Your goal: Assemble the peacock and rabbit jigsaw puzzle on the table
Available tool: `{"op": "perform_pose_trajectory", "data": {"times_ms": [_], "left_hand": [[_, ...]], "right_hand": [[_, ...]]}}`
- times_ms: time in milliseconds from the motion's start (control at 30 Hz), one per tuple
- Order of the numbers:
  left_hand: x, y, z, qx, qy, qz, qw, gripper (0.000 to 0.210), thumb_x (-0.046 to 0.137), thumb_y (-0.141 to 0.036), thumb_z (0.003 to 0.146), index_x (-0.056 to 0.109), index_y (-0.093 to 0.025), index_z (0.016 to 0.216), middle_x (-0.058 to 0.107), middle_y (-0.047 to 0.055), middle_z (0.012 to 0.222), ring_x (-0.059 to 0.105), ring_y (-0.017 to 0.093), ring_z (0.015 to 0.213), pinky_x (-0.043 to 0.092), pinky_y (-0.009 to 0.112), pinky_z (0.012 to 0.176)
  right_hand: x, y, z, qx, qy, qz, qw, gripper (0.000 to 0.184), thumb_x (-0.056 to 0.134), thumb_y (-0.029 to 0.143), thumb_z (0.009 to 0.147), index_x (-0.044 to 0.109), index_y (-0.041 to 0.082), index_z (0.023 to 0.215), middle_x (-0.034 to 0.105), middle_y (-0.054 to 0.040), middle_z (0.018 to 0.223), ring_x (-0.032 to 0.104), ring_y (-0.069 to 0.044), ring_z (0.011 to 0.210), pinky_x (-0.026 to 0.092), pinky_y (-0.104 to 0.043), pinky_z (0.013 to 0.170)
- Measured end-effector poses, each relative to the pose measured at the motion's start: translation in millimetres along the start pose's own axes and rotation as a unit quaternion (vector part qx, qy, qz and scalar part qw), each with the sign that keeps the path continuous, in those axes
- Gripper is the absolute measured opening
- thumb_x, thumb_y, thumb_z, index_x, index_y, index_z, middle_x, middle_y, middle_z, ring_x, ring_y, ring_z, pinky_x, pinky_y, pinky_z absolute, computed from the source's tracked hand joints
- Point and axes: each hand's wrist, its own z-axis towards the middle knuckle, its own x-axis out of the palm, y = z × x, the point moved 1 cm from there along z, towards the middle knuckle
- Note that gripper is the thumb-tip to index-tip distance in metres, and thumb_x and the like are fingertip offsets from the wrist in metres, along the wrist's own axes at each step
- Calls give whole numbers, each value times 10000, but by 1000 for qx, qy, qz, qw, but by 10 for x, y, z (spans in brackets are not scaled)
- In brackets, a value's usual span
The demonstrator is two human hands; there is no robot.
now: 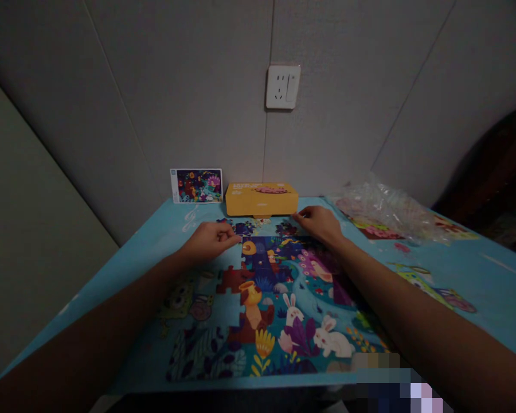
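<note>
A partly joined jigsaw puzzle [279,298] with rabbits, plants and a blue stream lies flat on the table. Its left side has a stepped edge. My left hand [210,241] is closed at the puzzle's upper left corner, thumb and fingertips together; whatever they may hold is too small to make out. Past the puzzle's top edge, my right hand [320,223] is closed too, its fingertips low by the right end of a yellow box [262,201]. Any piece in that pinch is hidden. Loose dark puzzle pieces [286,228] lie between the hands, in front of the box.
A picture card [199,186] leans on the wall, left of the box. Crumpled clear plastic [391,209] covers colourful printed sheets at the back right. The blue cartoon-print tablecloth [468,264] reaches the wall, where a socket [282,87] is mounted.
</note>
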Motion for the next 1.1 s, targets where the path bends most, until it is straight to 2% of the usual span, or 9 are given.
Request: {"op": "perform_pose_trajectory", "data": {"times_ms": [133, 300, 433, 533, 667, 767, 867, 967, 1100], "left_hand": [[-46, 177, 91, -61, -122, -14, 991, 340, 599, -484, 732, 601, -167, 609, 527, -28, 517, 475, 122, 511, 325, 225, 516], [-52, 389, 265, -185, -265, -1, 946, 252, 516, -384, 738, 561, -191, 582, 494, -16, 488, 472, 157, 504, 317, 254, 508], [-19, 462, 376, -258, -340, 20, 904, 191, 551, -314, 671, 535, -207, 513, 490, 6, 477, 476, 187, 516, 300, 284, 524], [-14, 438, 380, -256, -362, 4, 896, 194, 527, -322, 703, 559, -199, 557, 512, 13, 513, 495, 189, 535, 321, 283, 535], [-22, 306, 316, -163, -309, -47, 936, 257, 522, -378, 769, 630, -154, 703, 583, 13, 613, 537, 158, 585, 388, 246, 567], [29, 140, 252, -75, -215, -77, 971, 386, 634, -455, 739, 686, -152, 972, 634, -4, 705, 532, 122, 553, 413, 222, 560], [124, -43, 180, 55, -79, -51, 994, 668, 747, -431, 687, 564, -222, 1295, 686, 11, 923, 510, 94, 534, 429, 226, 575], [188, -164, 116, 179, 2, 53, 982, 740, 761, -370, 720, 477, -241, 1391, 688, 32, 979, 554, 135, 662, 442, 261, 685], [180, -197, 93, 201, 1, 107, 974, 616, 692, -299, 788, 503, -231, 1370, 679, 21, 918, 556, 146, 692, 423, 260, 680]], "right_hand": [[74, 13, -16, -54, 74, -5, 996, 447, 693, 608, 673, 748, 173, 761, 705, -106, 709, 620, -224, 648, 338, -284, 546], [186, 113, -31, -84, 98, 26, 991, 303, 733, 451, 700, 657, 183, 580, 641, -59, 585, 587, -189, 585, 316, -275, 531], [250, 170, -48, -68, 80, 81, 991, 198, 769, 335, 678, 651, 177, 704, 668, -55, 687, 600, -191, 656, 358, -262, 565], [274, 188, -89, -64, 58, 140, 986, 263, 751, 224, 684, 630, 179, 913, 686, -47, 798, 608, -178, 719, 401, -255, 624], [259, 198, -137, -62, 51, 242, 967, 358, 680, 198, 733, 565, 190, 1072, 685, -23, 798, 615, -158, 698, 431, -249, 635], [244, 255, -183, -57, 76, 322, 942, 217, 601, 344, 807, 592, 166, 933, 663, -29, 720, 591, -139, 596, 426, -236, 560], [238, 383, -289, -64, 124, 375, 916, 353, 539, 499, 823, 597, 159, 747, 580, -11, 568, 497, -117, 477, 368, -228, 469], [220, 518, -431, -82, 181, 402, 894, 427, 525, 567, 805, 614, 163, 697, 539, 10, 506, 414, -96, 404, 322, -228, 422], [184, 570, -520, -103, 201, 415, 881, 446, 576, 590, 762, 638, 156, 680, 523, 22, 510, 394, -86, 421, 309, -222, 429]]}}
